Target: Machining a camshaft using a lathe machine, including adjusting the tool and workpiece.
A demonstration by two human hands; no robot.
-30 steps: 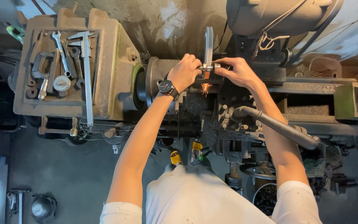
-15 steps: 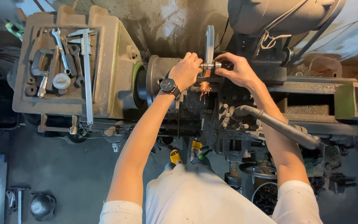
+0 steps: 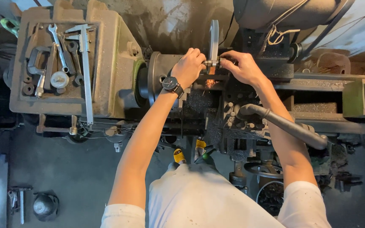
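Barely shifted, both hands' fingers (image 3: 197, 55) pinch the small metal tool (image 3: 212, 63).

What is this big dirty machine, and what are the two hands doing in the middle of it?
The camera sits on the person's head and looks straight down, so you see their own arms. The big grey machine is a metal-shaping workshop machine, probably a lathe. The left hand, with a wristwatch, and the right hand meet at a small metal piece and grip it from both sides. Just below it are little orange sparks. A thin grey disc stands on edge right behind the piece. On top of the machine, to the left, a tray holds a wrench, a long measuring caliper and other tools.
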